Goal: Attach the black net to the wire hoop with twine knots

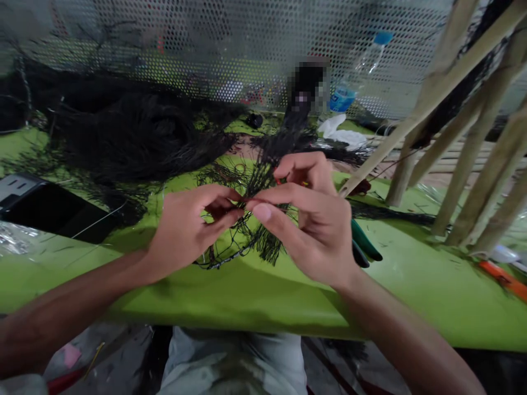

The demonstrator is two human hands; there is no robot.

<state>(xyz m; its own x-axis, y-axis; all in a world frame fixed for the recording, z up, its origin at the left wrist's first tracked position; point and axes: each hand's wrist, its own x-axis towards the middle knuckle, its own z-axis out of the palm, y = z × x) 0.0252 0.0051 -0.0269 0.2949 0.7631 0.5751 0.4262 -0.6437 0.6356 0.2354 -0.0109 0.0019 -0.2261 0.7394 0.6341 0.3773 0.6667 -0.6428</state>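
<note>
My left hand [187, 219] and my right hand [315, 219] meet over the green tabletop. Thumb and fingers of each are pinched together on a bundle of black strands [269, 241], whose cut ends fan out below the fingertips. Under them lies a loop of thin black netting with a dark wire rim [226, 258]. Something small and red shows by the curled fingers of my right hand; I cannot make out what it is. Partly hidden behind my right hand are pliers with dark green handles [368, 244].
A big heap of black fibre [123, 126] covers the back left, with a phone-like black device [57, 206] in front. Pale wooden sticks [444, 164] lean at the right. A plastic bottle [349, 82] stands by the perforated panel [230, 49]. An orange-handled cutter [504, 280] lies far right.
</note>
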